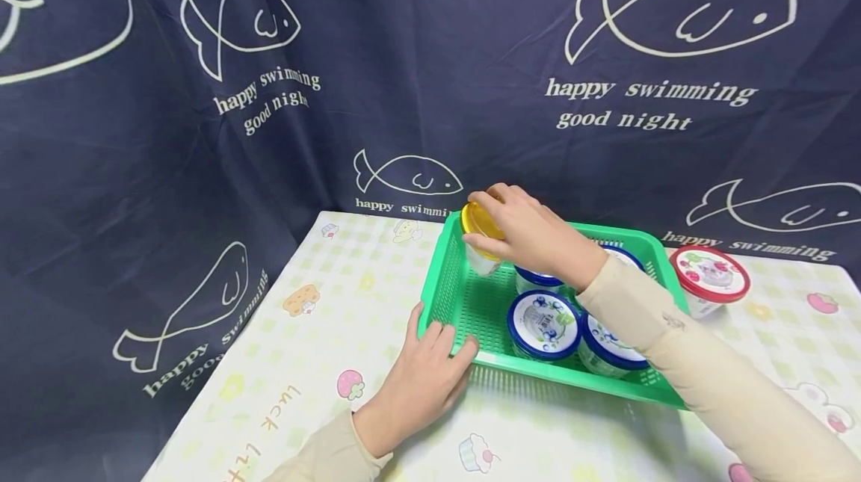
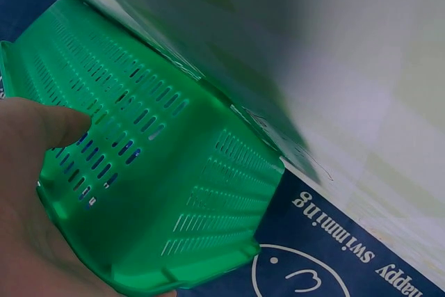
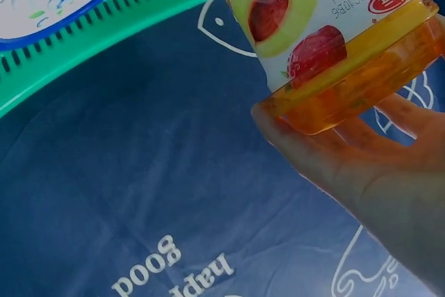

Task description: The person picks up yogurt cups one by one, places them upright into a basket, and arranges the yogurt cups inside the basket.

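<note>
My right hand (image 1: 538,235) grips a yellow-lidded cup (image 1: 482,263) by its lid, at the back left corner of a green plastic basket (image 1: 531,368). In the right wrist view the cup's label (image 3: 278,15) shows cut fruit, and its lid (image 3: 361,78) is clear orange-yellow. Several blue-lidded tubs (image 1: 543,325) sit inside the basket toward its middle and right, partly hidden by my right arm. At the front left corner, my left hand (image 1: 418,374) holds the basket's rim. Its thumb (image 2: 66,126) presses the slotted outer wall in the left wrist view.
A red-lidded tub (image 1: 709,274) stands on the table just outside the basket's right end. The table wears a pale checked cloth (image 1: 309,362) with cartoon prints. Behind it hangs a dark blue curtain (image 1: 430,78) printed with fish, close to the basket's back edge.
</note>
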A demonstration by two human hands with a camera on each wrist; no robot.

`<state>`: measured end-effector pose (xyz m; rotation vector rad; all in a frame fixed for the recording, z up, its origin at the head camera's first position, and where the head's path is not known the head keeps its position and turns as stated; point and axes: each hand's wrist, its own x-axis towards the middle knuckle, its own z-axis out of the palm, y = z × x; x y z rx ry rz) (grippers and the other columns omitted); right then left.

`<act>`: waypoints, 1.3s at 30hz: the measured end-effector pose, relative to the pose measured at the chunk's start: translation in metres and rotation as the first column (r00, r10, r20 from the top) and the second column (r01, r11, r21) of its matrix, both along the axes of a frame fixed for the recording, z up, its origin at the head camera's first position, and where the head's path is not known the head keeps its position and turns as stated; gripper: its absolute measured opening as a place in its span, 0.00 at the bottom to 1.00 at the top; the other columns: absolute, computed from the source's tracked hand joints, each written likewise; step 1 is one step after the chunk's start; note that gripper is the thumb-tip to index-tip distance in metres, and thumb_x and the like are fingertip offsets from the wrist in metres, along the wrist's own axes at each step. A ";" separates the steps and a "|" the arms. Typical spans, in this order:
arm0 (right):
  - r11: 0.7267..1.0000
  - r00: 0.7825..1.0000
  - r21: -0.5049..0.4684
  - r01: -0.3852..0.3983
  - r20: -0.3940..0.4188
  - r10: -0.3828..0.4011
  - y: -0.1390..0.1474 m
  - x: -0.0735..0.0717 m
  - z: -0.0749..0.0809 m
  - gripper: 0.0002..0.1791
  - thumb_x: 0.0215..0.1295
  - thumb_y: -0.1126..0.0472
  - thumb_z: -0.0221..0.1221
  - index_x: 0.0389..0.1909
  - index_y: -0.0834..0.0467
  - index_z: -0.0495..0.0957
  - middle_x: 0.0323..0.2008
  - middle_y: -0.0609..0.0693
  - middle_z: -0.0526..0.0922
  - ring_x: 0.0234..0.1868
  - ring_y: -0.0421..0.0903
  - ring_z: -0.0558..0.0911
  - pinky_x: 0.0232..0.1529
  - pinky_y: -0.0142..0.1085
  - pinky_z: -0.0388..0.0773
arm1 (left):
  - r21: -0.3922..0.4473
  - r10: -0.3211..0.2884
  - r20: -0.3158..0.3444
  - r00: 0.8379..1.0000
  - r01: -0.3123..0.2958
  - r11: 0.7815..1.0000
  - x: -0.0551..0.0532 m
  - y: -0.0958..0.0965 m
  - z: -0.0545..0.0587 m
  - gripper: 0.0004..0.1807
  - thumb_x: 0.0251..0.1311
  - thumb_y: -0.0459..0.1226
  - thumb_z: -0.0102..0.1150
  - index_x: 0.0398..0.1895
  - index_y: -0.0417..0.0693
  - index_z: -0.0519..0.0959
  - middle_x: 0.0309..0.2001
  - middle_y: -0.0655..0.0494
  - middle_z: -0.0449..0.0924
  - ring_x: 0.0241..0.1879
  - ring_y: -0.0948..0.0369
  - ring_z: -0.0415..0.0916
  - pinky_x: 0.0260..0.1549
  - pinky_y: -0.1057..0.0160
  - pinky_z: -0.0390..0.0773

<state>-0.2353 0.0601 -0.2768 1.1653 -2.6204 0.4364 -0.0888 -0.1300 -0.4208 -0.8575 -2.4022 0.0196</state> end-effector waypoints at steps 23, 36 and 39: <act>0.988 0.994 0.152 -0.005 0.109 -0.012 -0.016 -0.027 -0.031 0.35 0.67 0.42 0.60 0.67 0.61 0.69 0.49 0.60 0.74 0.44 0.53 0.75 0.43 0.43 0.80 | -0.004 0.004 0.016 1.000 -0.004 1.000 -0.001 0.004 0.003 0.15 0.62 0.42 0.57 0.51 0.52 0.74 0.36 0.53 0.72 0.39 0.51 0.70 0.67 0.30 0.51; 0.983 0.989 0.176 -0.044 0.144 0.018 -0.016 -0.033 -0.056 0.32 0.68 0.41 0.59 0.63 0.59 0.70 0.49 0.61 0.74 0.43 0.52 0.75 0.40 0.43 0.80 | -0.014 0.022 0.039 0.999 -0.022 1.000 0.001 0.005 0.002 0.16 0.61 0.43 0.60 0.51 0.53 0.74 0.37 0.53 0.73 0.39 0.51 0.70 0.65 0.29 0.54; 0.985 0.989 0.170 -0.042 0.150 0.017 -0.017 -0.034 -0.058 0.32 0.68 0.41 0.58 0.63 0.58 0.70 0.52 0.62 0.73 0.46 0.53 0.75 0.42 0.44 0.81 | -0.022 0.024 0.040 0.999 -0.023 0.999 0.001 0.004 0.002 0.16 0.61 0.44 0.59 0.51 0.53 0.74 0.37 0.52 0.73 0.39 0.51 0.70 0.65 0.29 0.53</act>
